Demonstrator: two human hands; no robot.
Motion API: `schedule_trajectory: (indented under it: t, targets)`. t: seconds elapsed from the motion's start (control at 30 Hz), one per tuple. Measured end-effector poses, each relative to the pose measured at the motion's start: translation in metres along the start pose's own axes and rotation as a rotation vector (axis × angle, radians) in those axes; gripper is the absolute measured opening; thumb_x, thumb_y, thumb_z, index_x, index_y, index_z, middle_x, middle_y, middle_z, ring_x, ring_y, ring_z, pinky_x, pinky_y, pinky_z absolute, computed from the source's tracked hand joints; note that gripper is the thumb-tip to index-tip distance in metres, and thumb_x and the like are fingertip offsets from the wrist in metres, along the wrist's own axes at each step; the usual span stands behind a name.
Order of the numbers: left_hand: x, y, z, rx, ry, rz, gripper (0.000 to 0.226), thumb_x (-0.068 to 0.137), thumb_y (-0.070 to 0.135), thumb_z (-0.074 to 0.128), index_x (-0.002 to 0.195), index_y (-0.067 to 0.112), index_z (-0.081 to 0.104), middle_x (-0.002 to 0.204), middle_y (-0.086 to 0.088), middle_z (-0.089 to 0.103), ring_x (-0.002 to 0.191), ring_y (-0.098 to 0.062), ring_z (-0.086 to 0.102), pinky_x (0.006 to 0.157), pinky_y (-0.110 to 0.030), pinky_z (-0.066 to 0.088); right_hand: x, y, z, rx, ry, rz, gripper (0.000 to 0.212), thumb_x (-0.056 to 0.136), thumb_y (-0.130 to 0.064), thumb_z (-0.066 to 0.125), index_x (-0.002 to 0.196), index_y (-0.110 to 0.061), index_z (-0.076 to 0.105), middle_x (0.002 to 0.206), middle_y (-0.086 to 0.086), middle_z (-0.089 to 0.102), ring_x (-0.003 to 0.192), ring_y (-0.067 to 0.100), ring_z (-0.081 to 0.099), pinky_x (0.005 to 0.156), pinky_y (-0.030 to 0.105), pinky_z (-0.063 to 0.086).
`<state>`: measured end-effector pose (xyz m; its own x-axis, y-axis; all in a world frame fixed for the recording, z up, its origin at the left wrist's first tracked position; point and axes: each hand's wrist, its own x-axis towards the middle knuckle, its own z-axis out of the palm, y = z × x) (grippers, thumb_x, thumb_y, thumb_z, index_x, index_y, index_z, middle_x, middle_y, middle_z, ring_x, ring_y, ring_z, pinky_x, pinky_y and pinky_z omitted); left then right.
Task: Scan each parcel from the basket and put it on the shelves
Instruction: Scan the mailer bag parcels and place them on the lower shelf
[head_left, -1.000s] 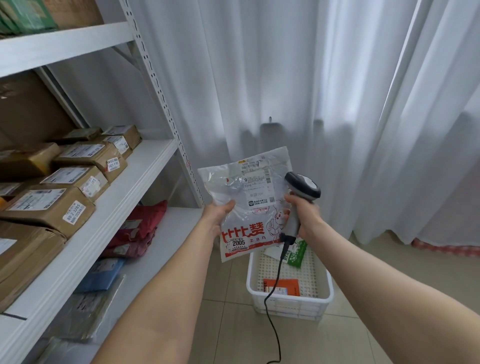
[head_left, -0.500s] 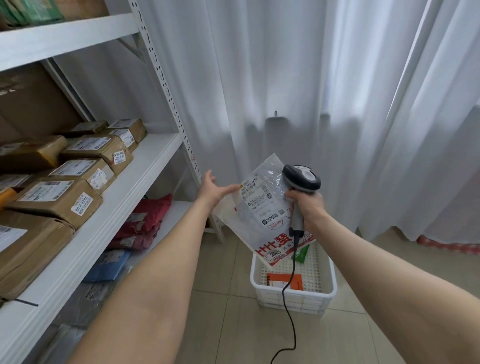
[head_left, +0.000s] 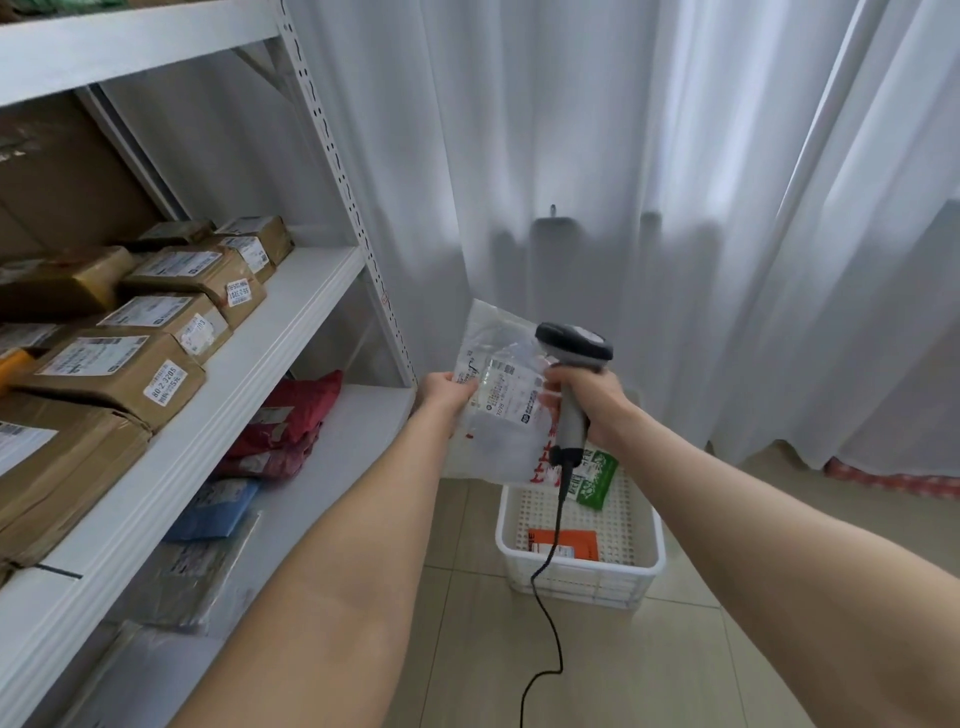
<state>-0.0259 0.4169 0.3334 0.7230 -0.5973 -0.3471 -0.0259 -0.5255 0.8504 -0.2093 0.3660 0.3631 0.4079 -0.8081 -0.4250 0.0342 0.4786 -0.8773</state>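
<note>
The translucent plastic mailer (head_left: 501, 421) hung above the far left corner of the white basket (head_left: 582, 584), label side up. The left hand (head_left: 445, 391) pinched its left edge between thumb and fingers. The right hand (head_left: 592, 402), also above the basket, was wrapped round the handle of the corded barcode scanner (head_left: 571, 340). In the basket lay a green packet (head_left: 597, 480) and an orange parcel (head_left: 566, 543). Left of the basket stood the white shelves (head_left: 291, 317), stacked with taped cardboard boxes (head_left: 124, 374).
</note>
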Motion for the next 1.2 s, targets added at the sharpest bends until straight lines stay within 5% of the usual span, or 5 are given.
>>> schedule_trajectory:
  t: [0.1, 0.47, 0.97, 1.2]
  targets:
    - [-0.002, -0.001, 0.007, -0.179, 0.034, -0.087, 0.049, 0.088, 0.015, 0.069, 0.133, 0.004, 0.053, 0.127, -0.013, 0.061, 0.114, -0.03, 0.06, 0.098, -0.044, 0.049, -0.008, 0.006, 0.002, -0.041, -0.087, 0.02, 0.011, 0.085, -0.001, 0.062, 0.095, -0.002, 0.061, 0.07, 0.01, 0.065, 0.051, 0.016, 0.059, 0.048, 0.026, 0.049]
    - [-0.004, -0.007, 0.011, -0.321, 0.044, -0.162, 0.026, 0.09, 0.003, 0.061, 0.117, 0.002, 0.063, 0.112, -0.014, 0.067, 0.104, -0.03, 0.064, 0.096, -0.046, 0.051, -0.021, 0.003, 0.013, -0.156, -0.102, 0.027, 0.003, 0.081, -0.002, 0.056, 0.083, -0.003, 0.058, 0.054, 0.008, 0.062, 0.04, 0.014, 0.054, 0.041, 0.022, 0.044]
    - [-0.002, -0.013, -0.001, -0.307, 0.052, -0.182, 0.017, 0.092, 0.005, 0.059, 0.109, 0.004, 0.064, 0.106, -0.013, 0.068, 0.1, -0.03, 0.066, 0.093, -0.047, 0.052, -0.038, -0.007, 0.02, -0.258, -0.096, 0.051, 0.005, 0.084, -0.003, 0.052, 0.08, -0.006, 0.052, 0.057, 0.008, 0.051, 0.037, 0.012, 0.047, 0.042, 0.021, 0.041]
    - [0.001, -0.021, -0.008, -0.306, 0.053, -0.197, 0.022, 0.092, 0.006, 0.06, 0.113, 0.003, 0.064, 0.109, -0.012, 0.068, 0.1, -0.03, 0.066, 0.093, -0.047, 0.052, -0.035, -0.003, 0.03, -0.173, -0.107, 0.047, 0.002, 0.086, -0.002, 0.055, 0.087, -0.004, 0.056, 0.064, 0.012, 0.061, 0.04, 0.013, 0.053, 0.041, 0.021, 0.044]
